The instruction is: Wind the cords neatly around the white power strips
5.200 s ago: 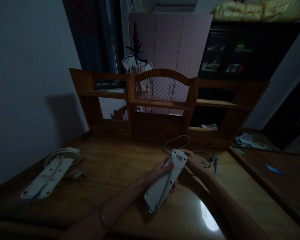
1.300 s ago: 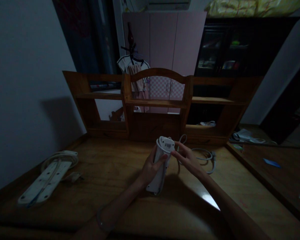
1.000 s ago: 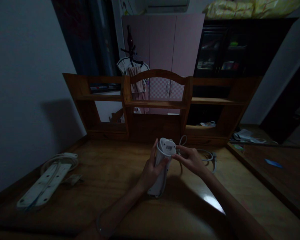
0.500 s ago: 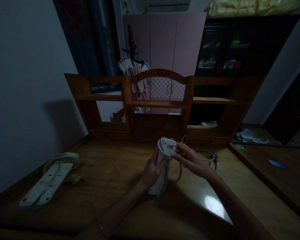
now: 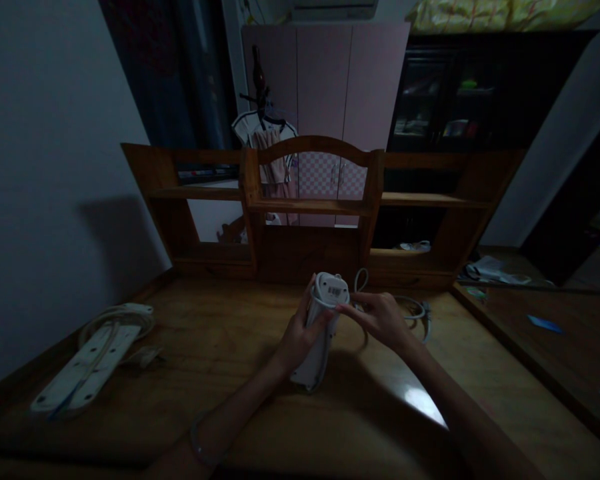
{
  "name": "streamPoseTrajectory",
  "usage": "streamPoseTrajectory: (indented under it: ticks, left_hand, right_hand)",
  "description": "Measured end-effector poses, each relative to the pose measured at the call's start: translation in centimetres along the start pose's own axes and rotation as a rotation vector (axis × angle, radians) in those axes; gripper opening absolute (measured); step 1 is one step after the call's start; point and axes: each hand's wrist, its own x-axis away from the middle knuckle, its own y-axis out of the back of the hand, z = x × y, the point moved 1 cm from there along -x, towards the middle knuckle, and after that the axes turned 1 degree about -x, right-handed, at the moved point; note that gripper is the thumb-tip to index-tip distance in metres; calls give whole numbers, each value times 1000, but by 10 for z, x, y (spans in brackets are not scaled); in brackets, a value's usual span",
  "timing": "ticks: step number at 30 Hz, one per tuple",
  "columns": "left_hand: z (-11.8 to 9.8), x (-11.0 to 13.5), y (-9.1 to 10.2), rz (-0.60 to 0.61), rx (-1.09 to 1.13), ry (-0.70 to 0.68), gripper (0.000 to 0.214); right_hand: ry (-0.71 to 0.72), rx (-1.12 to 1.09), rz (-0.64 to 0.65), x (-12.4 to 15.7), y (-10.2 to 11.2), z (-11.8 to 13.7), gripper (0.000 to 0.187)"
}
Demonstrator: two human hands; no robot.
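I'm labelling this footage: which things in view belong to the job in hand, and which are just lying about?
In use:
Long white plastic power strip, gripped by the left hand
Thin pale cord, looped over that strip's end beside the right hand

Apparently lying about:
Second white plastic power strip, on the left
Flat blue rectangular item, far right

Centre of counter (image 5: 215, 313): first power strip (image 5: 310, 357), between left hand (image 5: 297, 337) and right hand (image 5: 384, 320); cord (image 5: 325, 303) around its far end, cord run and plug (image 5: 427, 311) on counter to the right, partly behind right hand. Left, near wall (image 5: 50, 200): second power strip (image 5: 100, 371), coil (image 5: 145, 325) over its far end. Shelf unit (image 5: 310, 253) along counter's far side. Behind: clothes (image 5: 267, 140) left of centre, wardrobe (image 5: 323, 87) centre, cabinet (image 5: 520, 93) right, bags (image 5: 480, 18) on top.
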Motion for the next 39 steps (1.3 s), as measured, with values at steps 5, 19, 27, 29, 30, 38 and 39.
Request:
streamPoseTrajectory:
  ticks: [5, 19, 27, 29, 30, 38, 39]
  left_hand:
    - [2, 0, 0, 20, 74, 33, 66]
    - [5, -2, 0, 10, 54, 72, 55]
    - [1, 1, 0, -12, 6, 81, 51]
    - [0, 1, 1, -10, 15, 72, 52]
    - [-1, 1, 1, -8, 21, 67, 52]
    - [0, 0, 0, 46, 64, 73, 52]
    - [0, 0, 0, 62, 71, 78, 52]
  right_hand:
    - [-12, 23, -25, 2, -3, 4, 46]
    - [-104, -28, -66, 3, -10, 11, 56]
    - [-113, -53, -80, 1, -9, 14, 49]
    - [-109, -50, -91, 1, -11, 15, 50]
    - [-107, -47, -94, 1, -12, 15, 50]
    - [-78, 5, -93, 5, -15, 11, 57]
    - [-66, 16, -94, 6, -16, 11, 56]
